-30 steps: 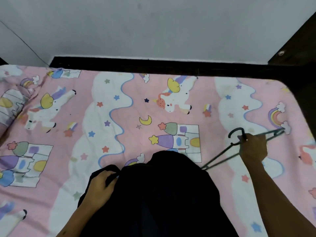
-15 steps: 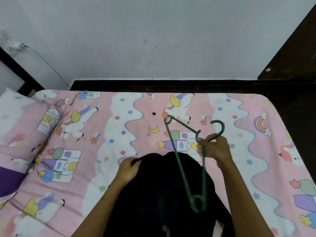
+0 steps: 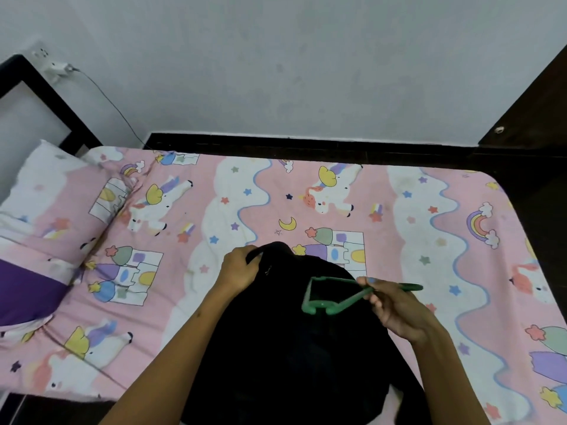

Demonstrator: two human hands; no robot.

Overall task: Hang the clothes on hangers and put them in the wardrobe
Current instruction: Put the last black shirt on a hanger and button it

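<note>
At lower centre of the frame, the black garment (image 3: 291, 348) on the bed (image 3: 214, 302) is gripped at its top edge by the left hand (image 3: 239, 268). The green hanger (image 3: 334, 296) is pinched above it by the right hand (image 3: 395, 311).

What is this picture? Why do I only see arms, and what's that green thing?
A camera sits on a person's head and looks down, so you only see their arms and hands. They stand at a bed with a pink unicorn-print sheet. A dark black garment lies on it, and a matching pillow sits at the left. The left hand grips the top edge of the garment. The right hand holds a thin green plastic hanger above the garment. The garment is not on the hanger yet.
</note>
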